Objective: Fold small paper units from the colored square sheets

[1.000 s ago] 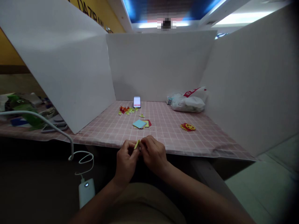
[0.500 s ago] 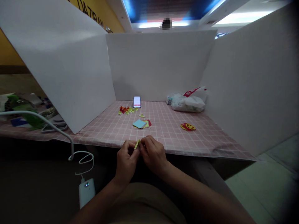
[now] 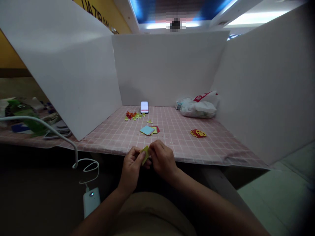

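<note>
A small folded piece of yellow-green paper (image 3: 145, 153) sits between my two hands at the near edge of the table. My left hand (image 3: 131, 168) pinches it from the left, and my right hand (image 3: 162, 159) pinches it from the right with fingers curled. Farther back on the pink checked tablecloth (image 3: 115, 136) lies a small stack of paper squares (image 3: 149, 130), blue on top with yellow and red beneath. Behind that is a scatter of small folded red and yellow pieces (image 3: 134, 115).
A lit phone (image 3: 144, 107) stands at the back against white boards that wall in the table on three sides. A white plastic bag (image 3: 198, 106) lies back right, a red and yellow shape (image 3: 198, 133) in front of it. A white power bank (image 3: 91, 201) and cable hang lower left.
The yellow-green piece has turned from edge-on to showing more of its face. Both hands have shifted slightly around it.
</note>
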The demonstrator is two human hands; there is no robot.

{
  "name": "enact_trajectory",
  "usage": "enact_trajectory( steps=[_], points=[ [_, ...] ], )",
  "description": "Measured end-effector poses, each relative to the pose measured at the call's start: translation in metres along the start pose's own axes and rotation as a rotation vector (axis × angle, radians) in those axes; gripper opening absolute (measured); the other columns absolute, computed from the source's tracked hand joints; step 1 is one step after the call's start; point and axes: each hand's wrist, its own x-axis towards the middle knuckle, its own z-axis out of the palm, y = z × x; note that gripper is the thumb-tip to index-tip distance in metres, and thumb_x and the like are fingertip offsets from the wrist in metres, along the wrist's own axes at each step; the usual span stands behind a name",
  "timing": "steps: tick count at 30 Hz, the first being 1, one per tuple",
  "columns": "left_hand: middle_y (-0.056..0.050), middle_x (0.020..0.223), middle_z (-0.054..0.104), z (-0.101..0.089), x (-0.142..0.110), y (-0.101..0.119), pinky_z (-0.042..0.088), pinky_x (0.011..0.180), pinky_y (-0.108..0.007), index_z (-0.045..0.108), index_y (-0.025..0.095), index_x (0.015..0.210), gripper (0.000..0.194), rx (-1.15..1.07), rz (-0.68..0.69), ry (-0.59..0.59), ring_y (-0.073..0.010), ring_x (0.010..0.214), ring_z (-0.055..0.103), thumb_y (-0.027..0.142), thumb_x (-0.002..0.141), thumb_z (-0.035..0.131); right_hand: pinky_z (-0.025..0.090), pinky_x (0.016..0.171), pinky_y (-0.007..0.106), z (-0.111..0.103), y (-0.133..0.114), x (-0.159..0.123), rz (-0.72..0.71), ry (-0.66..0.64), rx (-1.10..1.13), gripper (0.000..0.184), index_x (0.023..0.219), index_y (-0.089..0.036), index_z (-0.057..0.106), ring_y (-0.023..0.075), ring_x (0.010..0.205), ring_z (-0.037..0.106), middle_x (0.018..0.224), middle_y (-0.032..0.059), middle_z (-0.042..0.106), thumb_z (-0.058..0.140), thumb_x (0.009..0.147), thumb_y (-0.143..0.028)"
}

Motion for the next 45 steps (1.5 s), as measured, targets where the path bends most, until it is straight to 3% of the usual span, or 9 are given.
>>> enact_trajectory(
  steps=[11, 14, 18, 20, 45],
  points=[
    [0.002, 0.069, 0.063, 0.001, 0.0, 0.003, 0.049, 0.062, -0.023, 0.061, 0.018, 0.081, 0.018, 0.151, 0.136, 0.049, -0.0121, 0.062, 0.06, 0.034, 0.085, 0.067, 0.044, 0.068, 0.03, -0.005, -0.009, 0.002, 0.107, -0.021, 0.142, 0.014, 0.081, -0.018, 0.06, 0.0181, 0.075, 0.056, 0.077, 0.0051, 0.058, 0.05, 0.091, -0.015],
    [0.001, 0.073, 0.065, -0.001, 0.0, -0.001, 0.049, 0.065, -0.024, 0.063, 0.018, 0.085, 0.015, 0.241, 0.214, 0.081, -0.0133, 0.066, 0.061, 0.033, 0.087, 0.065, 0.044, 0.068, 0.03, -0.005, -0.013, 0.003, 0.26, -0.019, 0.292, 0.012, 0.079, -0.018, 0.061, 0.0174, 0.075, 0.057, 0.078, 0.0041, 0.06, 0.054, 0.089, -0.016],
    [0.0, 0.08, 0.067, -0.004, 0.0, -0.005, 0.049, 0.069, -0.025, 0.064, 0.02, 0.087, 0.011, 0.33, 0.324, 0.085, -0.0142, 0.071, 0.062, 0.031, 0.089, 0.062, 0.047, 0.066, 0.029, -0.006, -0.015, 0.005, 0.581, -0.098, 0.675, 0.013, 0.077, -0.018, 0.063, 0.0156, 0.07, 0.059, 0.074, 0.0023, 0.063, 0.059, 0.087, -0.024],
    [0.0, 0.083, 0.068, -0.005, 0.0, -0.005, 0.049, 0.07, -0.025, 0.064, 0.021, 0.088, 0.009, 0.348, 0.369, 0.074, -0.014, 0.072, 0.062, 0.029, 0.09, 0.061, 0.047, 0.066, 0.028, -0.006, -0.016, 0.006, 0.669, -0.122, 0.814, 0.015, 0.076, -0.017, 0.063, 0.0148, 0.068, 0.058, 0.071, 0.0016, 0.063, 0.061, 0.086, -0.028],
    [-0.001, 0.086, 0.069, -0.007, -0.001, -0.007, 0.049, 0.074, -0.027, 0.065, 0.022, 0.087, 0.007, 0.391, 0.408, 0.08, -0.0156, 0.077, 0.064, 0.025, 0.09, 0.06, 0.042, 0.063, 0.025, -0.007, -0.014, 0.01, 0.854, -0.141, 1.187, 0.019, 0.071, -0.016, 0.065, 0.0103, 0.061, 0.051, 0.065, -0.0023, 0.06, 0.072, 0.076, -0.033]
  ],
)
